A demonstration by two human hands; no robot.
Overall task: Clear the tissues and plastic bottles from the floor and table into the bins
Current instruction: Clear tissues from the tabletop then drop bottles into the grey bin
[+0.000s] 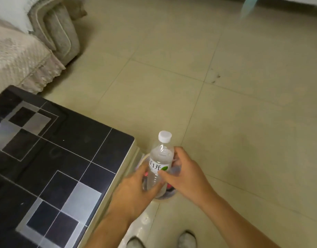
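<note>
1. Fingers point(155, 187) of our left hand point(136, 192) curl round the lower body of the plastic bottle point(160, 164), and our right hand point(185, 173) pinches it at the label; it is held upright in the air just off the bench point(52, 158) corner, above the floor point(225, 113).
2. We judge the thin wall could buckle or slip if either hand lets go early during a hand-over.
3. Something round with red and grey inside sits directly beneath the bottle; whether it is a bin we cannot tell, as our hands cover it.
4. No tissues show, and motion blur softens the bottle's label.
</note>
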